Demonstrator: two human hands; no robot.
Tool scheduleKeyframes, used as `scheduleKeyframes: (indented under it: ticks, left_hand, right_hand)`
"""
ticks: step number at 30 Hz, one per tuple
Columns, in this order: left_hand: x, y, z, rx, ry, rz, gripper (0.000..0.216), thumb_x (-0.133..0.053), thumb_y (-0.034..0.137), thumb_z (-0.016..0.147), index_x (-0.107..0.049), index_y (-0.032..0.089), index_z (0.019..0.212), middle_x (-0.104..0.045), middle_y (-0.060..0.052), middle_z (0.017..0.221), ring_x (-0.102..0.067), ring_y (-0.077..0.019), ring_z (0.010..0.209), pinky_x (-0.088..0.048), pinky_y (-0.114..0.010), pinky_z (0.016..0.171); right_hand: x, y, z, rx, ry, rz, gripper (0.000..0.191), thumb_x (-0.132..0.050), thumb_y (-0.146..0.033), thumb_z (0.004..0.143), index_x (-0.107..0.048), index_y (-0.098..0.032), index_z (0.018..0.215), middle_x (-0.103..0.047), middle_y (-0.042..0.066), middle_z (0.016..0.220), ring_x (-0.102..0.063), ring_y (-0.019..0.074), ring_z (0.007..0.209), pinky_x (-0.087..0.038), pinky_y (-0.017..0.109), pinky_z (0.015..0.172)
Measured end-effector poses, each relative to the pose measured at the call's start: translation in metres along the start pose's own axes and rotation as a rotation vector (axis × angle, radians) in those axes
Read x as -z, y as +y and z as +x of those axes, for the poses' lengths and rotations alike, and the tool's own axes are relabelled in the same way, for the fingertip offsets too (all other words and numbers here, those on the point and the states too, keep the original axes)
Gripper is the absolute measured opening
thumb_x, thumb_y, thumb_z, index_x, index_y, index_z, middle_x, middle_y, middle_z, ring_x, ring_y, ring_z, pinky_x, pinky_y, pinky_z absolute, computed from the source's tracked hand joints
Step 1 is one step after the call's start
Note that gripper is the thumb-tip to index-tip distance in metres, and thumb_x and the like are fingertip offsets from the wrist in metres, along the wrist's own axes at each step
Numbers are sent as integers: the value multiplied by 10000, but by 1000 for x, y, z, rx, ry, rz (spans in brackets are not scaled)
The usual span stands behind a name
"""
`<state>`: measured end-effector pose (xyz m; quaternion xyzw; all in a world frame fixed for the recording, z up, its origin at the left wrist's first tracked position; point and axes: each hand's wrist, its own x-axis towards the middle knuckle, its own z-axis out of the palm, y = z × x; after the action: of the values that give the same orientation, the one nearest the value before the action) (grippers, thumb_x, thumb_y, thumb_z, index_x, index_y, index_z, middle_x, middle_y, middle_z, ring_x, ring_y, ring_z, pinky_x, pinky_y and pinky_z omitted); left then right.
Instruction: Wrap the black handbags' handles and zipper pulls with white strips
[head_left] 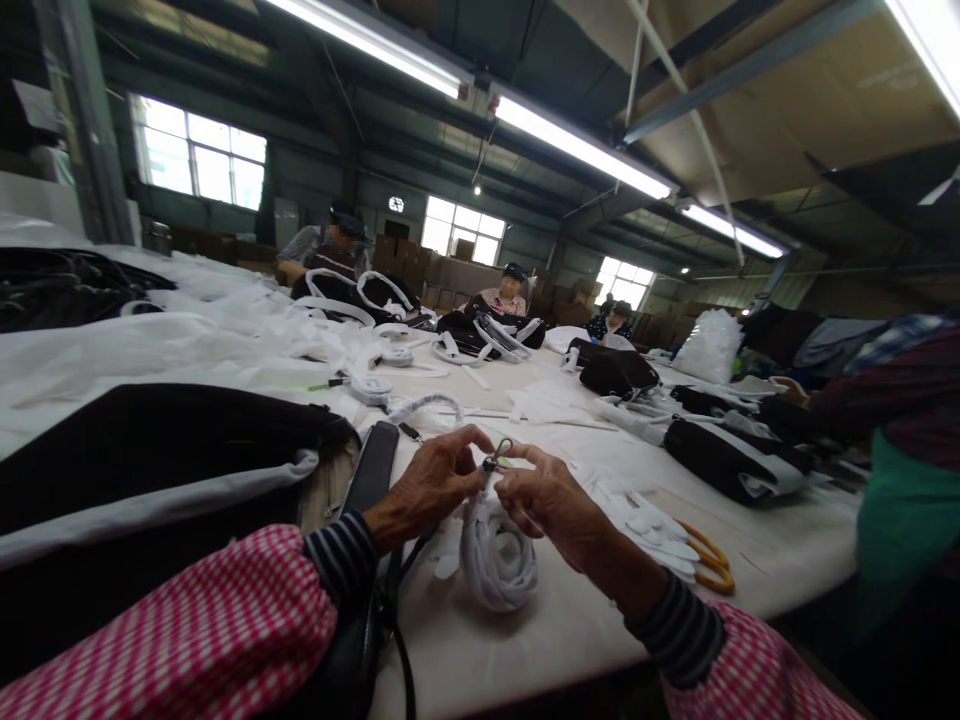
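Observation:
Between my two hands hangs a strap wound in white wrapping, a round bundle at or just above the tabletop. At its upper end is a metal hook with a dark base. My left hand pinches the dark base between thumb and forefinger. From the other side, my right hand closes its fingers on the hook's loop. A black bag with a white-wrapped handle lies beside my left forearm. Part of the hook is hidden behind fingertips.
Orange-handled scissors lie right among white paper tags. More coiled wrapped straps sit beyond my left hand. Black bags with white wrapping line the right side. Several people sit at the far end; a person in a green apron stands right.

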<state>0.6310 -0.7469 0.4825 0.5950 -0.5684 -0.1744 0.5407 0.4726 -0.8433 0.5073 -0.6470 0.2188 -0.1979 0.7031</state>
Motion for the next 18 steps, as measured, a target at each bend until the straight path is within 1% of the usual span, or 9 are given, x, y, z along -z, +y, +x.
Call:
scheduleKeyframes:
  ticks: [3, 5, 7, 9, 11, 13, 15, 17, 18]
  left_hand:
    - [2, 1, 0, 3, -17, 10, 235, -653, 222, 779, -594, 196, 1005, -542, 82, 590, -484, -115, 560, -335, -230, 551]
    - [3, 1, 0, 2, -42, 35, 222, -660, 254, 797, -564, 206, 992, -551, 80, 600, -488, -116, 568, -329, -226, 559]
    - [6, 2, 2, -1, -82, 73, 193, -660, 269, 811, -550, 209, 957, -538, 78, 607, -473, -112, 575, -316, -224, 565]
    - [11, 5, 2, -2, -137, 106, 175, -657, 278, 822, -541, 203, 930, -523, 73, 621, -452, -109, 583, -312, -226, 571]
    - [21, 11, -1, 12, -233, 98, 210, -646, 293, 839, -534, 197, 988, -557, 56, 675, -467, -115, 608, -341, -233, 590]
    - [39, 18, -9, 27, -340, 96, 311, -631, 290, 856, -516, 190, 1127, -636, 19, 799, -538, -134, 685, -401, -246, 650]
    - [64, 22, -21, 44, -388, 191, 388, -601, 275, 885, -491, 201, 1250, -688, -15, 938, -605, -159, 796, -445, -270, 749]
    - [96, 19, -38, 74, -362, 440, 322, -546, 270, 930, -537, 225, 1248, -699, -23, 990, -627, -185, 876, -445, -301, 823]
    - [112, 15, -48, 90, -337, 609, 256, -515, 269, 949, -585, 231, 1192, -691, -23, 974, -621, -197, 885, -434, -315, 831]
  right_hand:
    - [-1, 2, 7, -20, -18, -50, 372, -765, -266, 639, -608, -134, 949, -579, -41, 573, -419, 57, 401, -239, 168, 353]
    - [-1, 4, 11, -2, -10, -68, 346, -794, -287, 635, -622, -131, 891, -570, -42, 568, -420, 52, 405, -238, 165, 353]
    - [-1, 5, 14, 33, -7, -79, 348, -813, -300, 629, -633, -133, 876, -576, -41, 574, -427, 52, 408, -243, 164, 352]
    - [-3, 7, 17, 76, -22, -104, 349, -815, -309, 637, -650, -135, 891, -579, -42, 567, -429, 57, 408, -257, 165, 353]
    - [-5, 7, 20, 125, -28, -143, 325, -804, -314, 652, -666, -132, 883, -571, -43, 547, -425, 63, 405, -278, 172, 355]
    - [-8, 7, 21, 162, -13, -178, 283, -798, -316, 654, -667, -133, 825, -565, -39, 530, -423, 69, 402, -285, 181, 354]
    - [-13, 6, 20, 205, 5, -209, 249, -794, -314, 658, -653, -139, 766, -561, -37, 521, -423, 72, 403, -279, 188, 357]
    - [-21, 4, 16, 275, -5, -234, 223, -781, -310, 680, -653, -146, 756, -575, -32, 541, -437, 76, 420, -297, 195, 376]
    - [-26, 3, 14, 319, -21, -246, 209, -771, -310, 696, -658, -147, 764, -587, -28, 560, -453, 81, 436, -325, 200, 395]
